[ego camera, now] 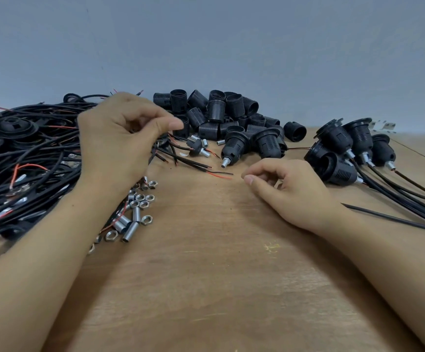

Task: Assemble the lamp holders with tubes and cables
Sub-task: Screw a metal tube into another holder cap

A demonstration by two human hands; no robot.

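Observation:
My left hand (120,141) hovers over the right edge of a big heap of black cables (28,153), fingers loosely curled and thumb pointing right; I see nothing held in it. My right hand (290,186) rests on the wooden table (206,275), fingers loosely curled and holding nothing. Between the hands lie loose cable ends (206,170) with red and black wires. Behind them lie a lamp holder with a metal tube (234,147) and a small holder base with a tube (197,147).
A pile of black threaded holder shells (219,113) sits at the back centre. Several finished holders with cables (346,151) lie at the right, their cables trailing toward me. Threaded metal tubes and nuts (136,212) are scattered by my left wrist. A grey wall stands behind.

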